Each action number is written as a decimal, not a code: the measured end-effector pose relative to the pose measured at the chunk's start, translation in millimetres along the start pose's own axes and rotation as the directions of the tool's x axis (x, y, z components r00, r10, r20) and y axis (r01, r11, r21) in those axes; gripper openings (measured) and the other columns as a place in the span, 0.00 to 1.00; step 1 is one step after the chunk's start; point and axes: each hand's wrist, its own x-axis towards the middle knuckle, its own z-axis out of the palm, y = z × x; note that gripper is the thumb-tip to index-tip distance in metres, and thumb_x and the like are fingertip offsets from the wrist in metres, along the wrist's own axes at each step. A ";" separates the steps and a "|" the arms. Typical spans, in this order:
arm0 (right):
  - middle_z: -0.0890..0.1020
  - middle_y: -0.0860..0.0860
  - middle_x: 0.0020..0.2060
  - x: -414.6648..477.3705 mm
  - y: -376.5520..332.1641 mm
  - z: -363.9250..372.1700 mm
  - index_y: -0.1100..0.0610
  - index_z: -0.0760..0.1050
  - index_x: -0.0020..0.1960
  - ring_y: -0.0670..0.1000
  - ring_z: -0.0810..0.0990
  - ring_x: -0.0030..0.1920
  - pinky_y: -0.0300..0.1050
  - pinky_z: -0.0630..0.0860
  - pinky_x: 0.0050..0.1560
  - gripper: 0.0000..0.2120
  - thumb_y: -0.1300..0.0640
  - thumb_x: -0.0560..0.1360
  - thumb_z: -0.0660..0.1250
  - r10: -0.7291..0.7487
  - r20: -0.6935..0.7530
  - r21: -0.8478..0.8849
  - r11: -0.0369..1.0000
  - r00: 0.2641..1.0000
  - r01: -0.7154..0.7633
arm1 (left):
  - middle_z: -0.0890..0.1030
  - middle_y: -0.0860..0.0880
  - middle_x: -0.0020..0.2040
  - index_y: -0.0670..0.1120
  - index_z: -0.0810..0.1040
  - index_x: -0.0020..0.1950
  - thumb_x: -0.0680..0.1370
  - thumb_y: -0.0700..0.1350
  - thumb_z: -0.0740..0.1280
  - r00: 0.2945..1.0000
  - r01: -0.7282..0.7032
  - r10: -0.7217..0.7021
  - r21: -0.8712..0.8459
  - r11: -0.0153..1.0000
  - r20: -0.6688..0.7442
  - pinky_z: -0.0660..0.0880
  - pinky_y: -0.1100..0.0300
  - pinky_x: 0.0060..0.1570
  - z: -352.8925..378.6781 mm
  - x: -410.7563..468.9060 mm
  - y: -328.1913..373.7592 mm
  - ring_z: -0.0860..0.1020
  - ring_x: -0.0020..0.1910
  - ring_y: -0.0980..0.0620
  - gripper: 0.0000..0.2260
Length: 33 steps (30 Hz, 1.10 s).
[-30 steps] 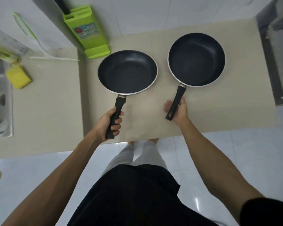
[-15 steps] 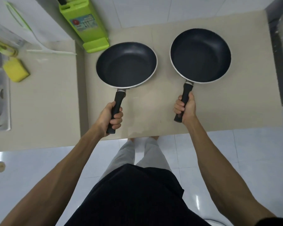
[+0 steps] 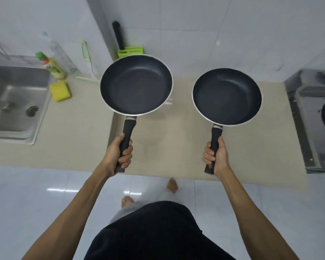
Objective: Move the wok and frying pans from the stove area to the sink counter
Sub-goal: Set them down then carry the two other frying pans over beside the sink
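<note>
Two black non-stick frying pans with pale rims are held above the beige counter (image 3: 176, 143). My left hand (image 3: 118, 156) grips the black handle of the left frying pan (image 3: 136, 85), which hangs over the step between the two counter levels. My right hand (image 3: 215, 156) grips the handle of the right frying pan (image 3: 227, 96), which is a little lower in view and sits between the step and the stove. Both pans are level and empty. No wok is in view.
A steel sink (image 3: 15, 102) is at the left, with a yellow sponge (image 3: 60, 91) and a dish-soap bottle (image 3: 53, 66) beside it. A green knife block (image 3: 129, 51) stands against the wall behind the left pan. The gas stove (image 3: 315, 113) is at the right.
Both pans have been lifted off the counter, and my view has pulled back, so the sink and the stove now show. My right hand closed fully round its handle.
</note>
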 end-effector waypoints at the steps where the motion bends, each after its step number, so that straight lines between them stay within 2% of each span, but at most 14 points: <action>1: 0.62 0.46 0.19 -3.2 3.3 13.2 0.54 0.67 0.37 0.44 0.58 0.15 0.33 0.51 0.18 0.26 0.35 0.81 0.51 0.000 0.019 -0.021 1.000 1.000 0.000 | 0.63 0.52 0.25 0.47 0.71 0.40 0.82 0.57 0.54 1.000 -0.025 0.025 -0.016 1.000 -0.004 0.59 0.69 0.15 -10.2 -10.0 2.8 0.57 0.15 0.57 0.18; 9: 0.63 0.46 0.18 -42.3 56.3 133.3 0.55 0.66 0.37 0.43 0.58 0.14 0.33 0.51 0.18 0.26 0.35 0.82 0.49 0.023 0.213 -0.131 0.991 0.977 0.005 | 0.63 0.53 0.23 0.47 0.69 0.40 0.83 0.56 0.52 0.978 -0.207 0.203 -0.116 0.972 -0.041 0.58 0.69 0.14 -126.2 -88.8 37.8 0.58 0.14 0.58 0.17; 11: 0.63 0.46 0.18 -71.8 111.0 182.8 0.55 0.66 0.37 0.43 0.58 0.14 0.32 0.52 0.17 0.26 0.36 0.82 0.49 0.024 0.271 -0.148 0.989 0.962 0.017 | 0.63 0.54 0.23 0.47 0.69 0.40 0.83 0.56 0.52 0.962 -0.273 0.269 -0.129 0.953 -0.047 0.58 0.68 0.14 -193.3 -135.3 44.0 0.58 0.14 0.58 0.17; 13: 0.63 0.46 0.18 -76.5 111.0 198.4 0.55 0.66 0.37 0.43 0.59 0.14 0.32 0.53 0.16 0.27 0.36 0.82 0.49 0.037 0.303 -0.133 0.991 0.952 0.003 | 0.64 0.54 0.24 0.48 0.69 0.40 0.83 0.56 0.52 0.955 -0.295 0.289 -0.098 0.950 -0.070 0.58 0.68 0.14 -207.4 -140.3 47.2 0.58 0.14 0.58 0.17; 16: 0.63 0.45 0.19 -101.4 169.7 250.5 0.55 0.67 0.38 0.42 0.59 0.14 0.34 0.54 0.14 0.26 0.35 0.82 0.49 0.034 0.350 -0.170 0.985 0.936 0.027 | 0.63 0.53 0.25 0.48 0.69 0.40 0.82 0.56 0.54 0.931 -0.358 0.348 -0.092 0.929 -0.111 0.58 0.69 0.15 -281.1 -193.1 46.4 0.58 0.15 0.57 0.17; 24: 0.63 0.45 0.18 -141.3 298.3 389.6 0.55 0.66 0.38 0.41 0.59 0.14 0.34 0.54 0.13 0.27 0.35 0.82 0.49 0.173 0.441 -0.330 0.944 0.881 -0.020 | 0.63 0.53 0.25 0.47 0.69 0.40 0.83 0.56 0.54 0.873 -0.457 0.405 -0.168 0.873 -0.274 0.58 0.68 0.15 -442.0 -296.2 59.4 0.58 0.16 0.57 0.17; 33: 0.63 0.45 0.18 -113.5 388.7 546.1 0.55 0.67 0.38 0.42 0.59 0.14 0.33 0.54 0.14 0.27 0.35 0.82 0.50 0.291 0.476 -0.495 0.869 0.830 -0.021 | 0.64 0.53 0.25 0.47 0.70 0.40 0.83 0.56 0.54 0.806 -0.559 0.441 -0.263 0.787 -0.395 0.60 0.67 0.15 -585.3 -326.6 94.2 0.59 0.16 0.57 0.18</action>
